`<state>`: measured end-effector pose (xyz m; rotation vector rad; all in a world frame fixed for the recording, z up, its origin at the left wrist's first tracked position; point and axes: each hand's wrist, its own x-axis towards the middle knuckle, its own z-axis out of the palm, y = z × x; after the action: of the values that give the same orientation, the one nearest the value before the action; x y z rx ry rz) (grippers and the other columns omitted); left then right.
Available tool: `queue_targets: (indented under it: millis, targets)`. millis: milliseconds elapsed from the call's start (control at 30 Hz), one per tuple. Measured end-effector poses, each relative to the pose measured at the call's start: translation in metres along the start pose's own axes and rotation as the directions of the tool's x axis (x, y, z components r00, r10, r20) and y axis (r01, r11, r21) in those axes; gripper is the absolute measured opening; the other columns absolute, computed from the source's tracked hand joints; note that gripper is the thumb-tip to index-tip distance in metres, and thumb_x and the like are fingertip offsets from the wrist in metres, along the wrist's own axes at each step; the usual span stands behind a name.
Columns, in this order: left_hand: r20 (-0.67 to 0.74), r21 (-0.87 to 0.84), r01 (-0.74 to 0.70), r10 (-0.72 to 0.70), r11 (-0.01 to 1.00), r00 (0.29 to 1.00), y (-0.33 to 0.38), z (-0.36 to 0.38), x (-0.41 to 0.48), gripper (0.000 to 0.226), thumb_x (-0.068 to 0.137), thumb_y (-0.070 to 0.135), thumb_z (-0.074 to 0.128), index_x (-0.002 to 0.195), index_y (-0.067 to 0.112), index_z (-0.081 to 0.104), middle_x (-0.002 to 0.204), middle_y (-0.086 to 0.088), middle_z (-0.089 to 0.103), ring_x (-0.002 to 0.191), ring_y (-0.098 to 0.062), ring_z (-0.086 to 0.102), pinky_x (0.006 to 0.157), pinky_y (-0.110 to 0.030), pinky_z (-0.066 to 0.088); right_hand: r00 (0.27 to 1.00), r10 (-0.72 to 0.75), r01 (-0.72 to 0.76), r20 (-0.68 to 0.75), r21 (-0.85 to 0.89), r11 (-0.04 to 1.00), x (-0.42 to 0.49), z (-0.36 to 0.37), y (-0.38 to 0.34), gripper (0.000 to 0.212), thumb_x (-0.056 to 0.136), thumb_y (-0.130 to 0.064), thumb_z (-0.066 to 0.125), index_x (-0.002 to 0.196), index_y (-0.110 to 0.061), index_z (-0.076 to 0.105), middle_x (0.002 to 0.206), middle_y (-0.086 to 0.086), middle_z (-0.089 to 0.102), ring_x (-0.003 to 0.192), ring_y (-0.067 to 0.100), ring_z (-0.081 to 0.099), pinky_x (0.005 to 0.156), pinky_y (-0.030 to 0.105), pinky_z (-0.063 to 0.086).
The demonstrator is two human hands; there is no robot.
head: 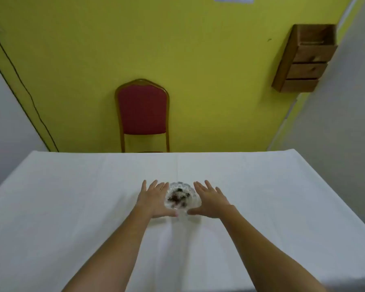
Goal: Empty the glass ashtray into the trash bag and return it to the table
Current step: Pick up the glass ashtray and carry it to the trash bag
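Glass ashtray sits near the middle of the table, on a white cloth w/ a crease running front to back under it. Dark ash & butts fill the centre of the ashtray; the pic is a bit blurred so can't make out single bits.

Left hand is just beside the ashtray's left side, fingers spread & pointing away from the person, thumb reaching in under the near edge. Right hand mirrors it on the right side, fingers apart, thumb tip pointing in toward the ashtray's near edge. Both hands are spread wide, not clamped on anything; the two thumbs nearly meet in front of the ashtray. Can't tell if palms actually touch the glass or stay just off it. Both forearms bare, stretched out over the cloth.

Behind the table: red chair w/ gold frame against a yellow wall; wooden drawer box hangs on the wall at right.
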<state>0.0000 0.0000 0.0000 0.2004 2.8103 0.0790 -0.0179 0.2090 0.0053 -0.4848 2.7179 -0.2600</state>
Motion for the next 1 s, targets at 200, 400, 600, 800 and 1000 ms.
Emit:
queue_targets:
  millis: [200,400,600,800,1000]
  targets:
    - [-0.021,0.081,-0.059,0.061,0.995,0.998,-0.005,0.009,0.019,0.128,0.060,0.088,0.050,0.154,0.012,0.007,0.162,-0.003,0.017,0.151,-0.022,0.005,0.121,-0.054,-0.005,1.000,0.024,-0.023,0.019,-0.049,0.999,0.013,0.006,0.003,0.113,0.073,-0.069,0.063,0.154,-0.017,0.004,0.163,-0.003,0.014,0.152,0.021,-0.002,0.122,0.052,-0.002]
    - [-0.060,0.030,-0.103,0.105,0.994,0.993,-0.010,0.010,0.026,0.129,0.056,0.087,0.056,0.151,0.011,0.017,0.159,-0.006,0.024,0.150,-0.023,0.010,0.121,-0.052,-0.004,0.998,-0.001,-0.004,-0.062,-0.089,0.996,0.020,0.019,0.000,0.116,0.067,-0.074,0.064,0.153,-0.016,0.012,0.159,-0.001,0.027,0.150,0.019,0.011,0.122,0.051,-0.002]
    - [-0.106,-0.026,-0.139,0.135,0.990,0.985,-0.011,0.015,0.030,0.123,0.052,0.085,0.061,0.145,0.011,0.028,0.151,-0.006,0.034,0.145,-0.025,0.019,0.122,-0.049,0.000,0.993,0.041,-0.047,-0.113,-0.050,0.998,0.017,0.025,-0.010,0.116,0.067,-0.071,0.066,0.152,-0.013,0.013,0.159,0.002,0.026,0.150,0.019,0.012,0.122,0.052,-0.001]
    - [-0.121,-0.058,-0.228,0.220,0.972,0.968,-0.011,0.011,0.034,0.106,0.055,0.074,0.065,0.137,0.015,0.035,0.139,-0.002,0.043,0.135,-0.024,0.030,0.122,-0.045,0.006,0.981,0.081,-0.077,-0.174,0.028,0.997,0.013,0.030,-0.001,0.115,0.062,-0.068,0.071,0.151,-0.017,0.019,0.156,0.001,0.033,0.149,0.019,0.017,0.122,0.050,-0.001]
    - [-0.190,-0.068,-0.339,0.322,0.938,0.928,0.030,-0.016,0.041,0.105,0.054,0.072,0.067,0.136,0.014,0.037,0.136,-0.003,0.046,0.130,-0.024,0.035,0.119,-0.043,0.018,0.949,0.142,-0.122,-0.282,0.085,0.989,-0.017,0.008,0.032,0.115,0.061,-0.066,0.074,0.151,-0.018,0.020,0.156,0.001,0.034,0.148,0.019,0.020,0.122,0.050,0.003]
